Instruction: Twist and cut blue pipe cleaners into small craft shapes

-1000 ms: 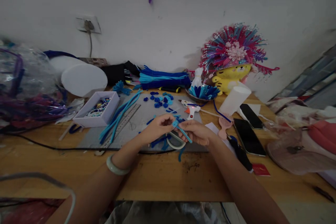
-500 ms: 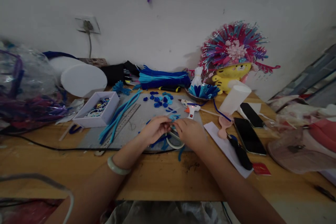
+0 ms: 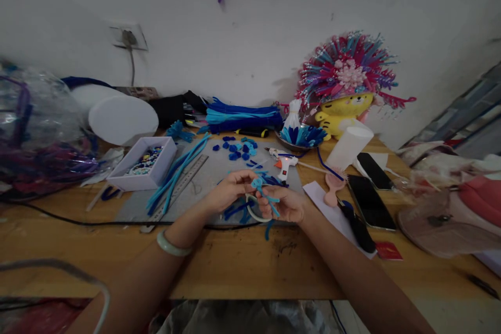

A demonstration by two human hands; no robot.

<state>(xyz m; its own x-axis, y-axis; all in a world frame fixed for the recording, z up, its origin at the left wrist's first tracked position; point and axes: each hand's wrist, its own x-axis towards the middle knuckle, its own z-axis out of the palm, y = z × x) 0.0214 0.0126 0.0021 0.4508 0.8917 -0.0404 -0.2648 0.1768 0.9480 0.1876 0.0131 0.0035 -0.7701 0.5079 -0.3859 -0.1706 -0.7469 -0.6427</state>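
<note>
Item in hand: light-blue fuzzy pipe-cleaner piece, curled head w/ thin tails [image 3: 257, 183]; held up between both hands, above the mat, approx. centre of bench.
Long axis: slanted; curled head at upper L, tails running down to lower R, back twd. the wearer.
R. hand: bare right hand [image 3: 287, 202], palm partly turned up; thumb & fingers appear closed on the piece just below its head, tails lying across the fingers.
L. hand: bare left hand [image 3: 230, 189], fingers bent, tips at L side of the curled head; contact vs. pinch cannot be told at this res.
Nearer hand: R for the tails; L tips right beside the head.
Piece rel. to fingers: head betw. the two sets of fingertips; tails on R-hand side only, pointing away from L hand.
Under hands: dark- & mid-blue fuzzy offcuts [image 3: 234, 211] plus pale ring-shaped item [image 3: 256, 213], partly hidden, type n/c.
Mat: flat grey work mat [image 3: 135, 207].
Glue gun: white-and-orange plastic glue gun [image 3: 287, 166], beyond R hand, apart from it.
Ruler: long silver-grey metal ruler [image 3: 187, 179], L of L hand, apart.
</note>
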